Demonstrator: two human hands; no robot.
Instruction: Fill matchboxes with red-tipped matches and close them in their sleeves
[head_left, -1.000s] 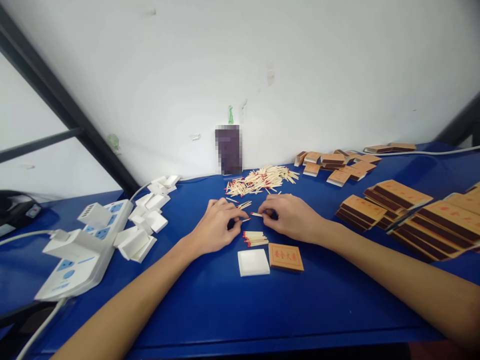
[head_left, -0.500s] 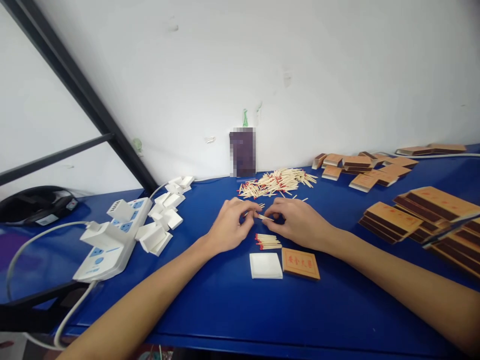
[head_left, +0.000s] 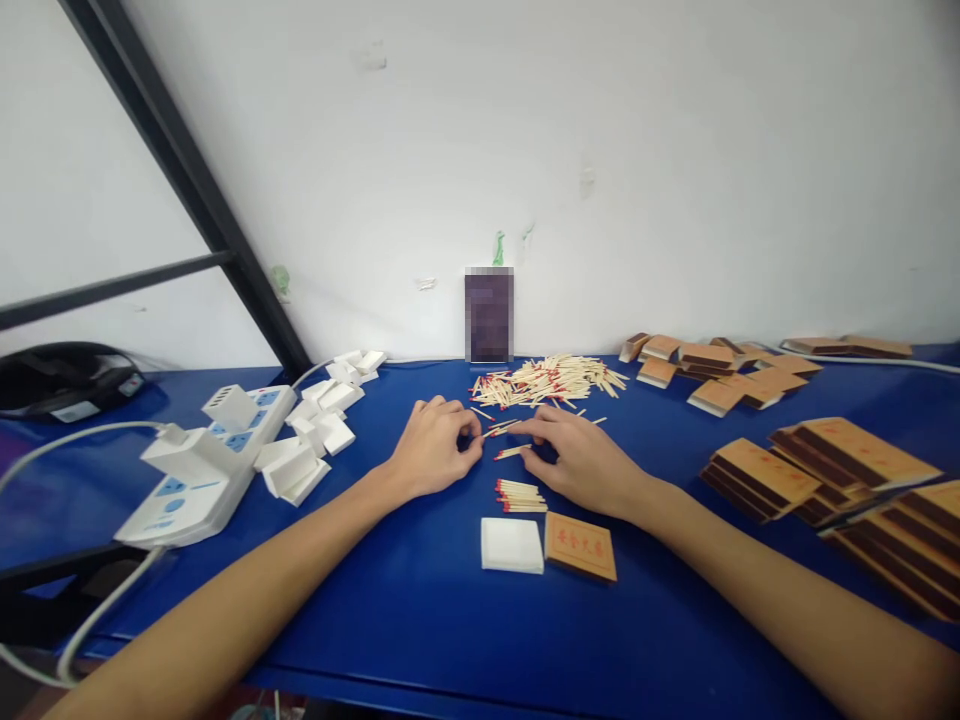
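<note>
My left hand (head_left: 435,447) rests on the blue table (head_left: 420,620), fingers curled and pinched near a few loose matches (head_left: 501,428). My right hand (head_left: 581,460) lies just right of it, thumb and fingers pinching one match (head_left: 510,452) with its red tip toward the left. A small neat row of matches (head_left: 519,495) lies just in front of the two hands. Nearer me sit a white inner tray (head_left: 512,545) and an orange matchbox sleeve (head_left: 580,547), side by side. A big heap of matches (head_left: 547,378) lies behind the hands.
White inner trays (head_left: 319,435) and a white power strip (head_left: 202,470) with a cable lie at the left. Orange matchbox sleeves are stacked at the right (head_left: 825,470) and scattered at the back right (head_left: 712,370). A dark blurred object (head_left: 488,315) leans on the wall.
The camera view shifted, so everything sits a little lower and further left. Both hands stay close together; the match in my right hand now lies lower, near the table.
</note>
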